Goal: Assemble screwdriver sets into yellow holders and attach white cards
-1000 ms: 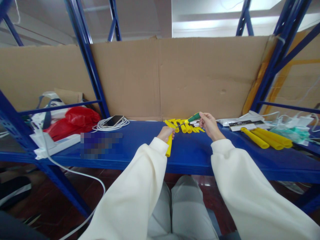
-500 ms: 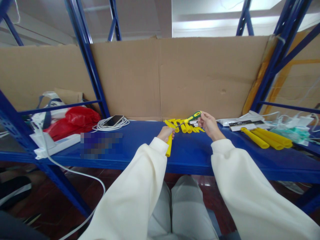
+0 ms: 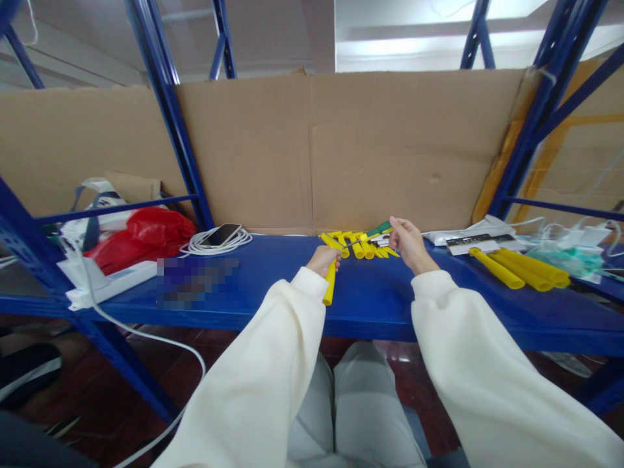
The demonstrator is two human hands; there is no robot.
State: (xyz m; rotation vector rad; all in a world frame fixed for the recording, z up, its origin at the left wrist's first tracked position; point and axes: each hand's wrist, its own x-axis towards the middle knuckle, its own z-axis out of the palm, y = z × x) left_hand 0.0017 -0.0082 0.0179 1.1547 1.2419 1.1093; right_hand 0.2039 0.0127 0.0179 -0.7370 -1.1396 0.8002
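Observation:
My left hand [image 3: 322, 260] is closed around a yellow tube-shaped handle [image 3: 330, 289], whose lower end sticks out below the fist. A screwdriver [image 3: 379, 229] with a green and yellow grip slants down from my right hand [image 3: 407, 244] to the top of my left fist. The fingers of my right hand pinch the end of its grip. The metal shaft reaches my left fingers, and its tip is too small to make out there. Just behind lies a row of several yellow handles [image 3: 358, 249] on the blue shelf [image 3: 277, 279].
More yellow handles [image 3: 529, 273] lie to the right, beside a white and black packet [image 3: 475, 245]. On the left are a phone [image 3: 223, 234] on a coiled white cable, a red bag [image 3: 146, 237] and a white power strip [image 3: 119, 284]. Cardboard [image 3: 380, 149] walls the back.
The screwdriver's grip has turned about its axis, showing more green and less yellow. My right fingers have shifted slightly on it. My left hand and the handle stay in place.

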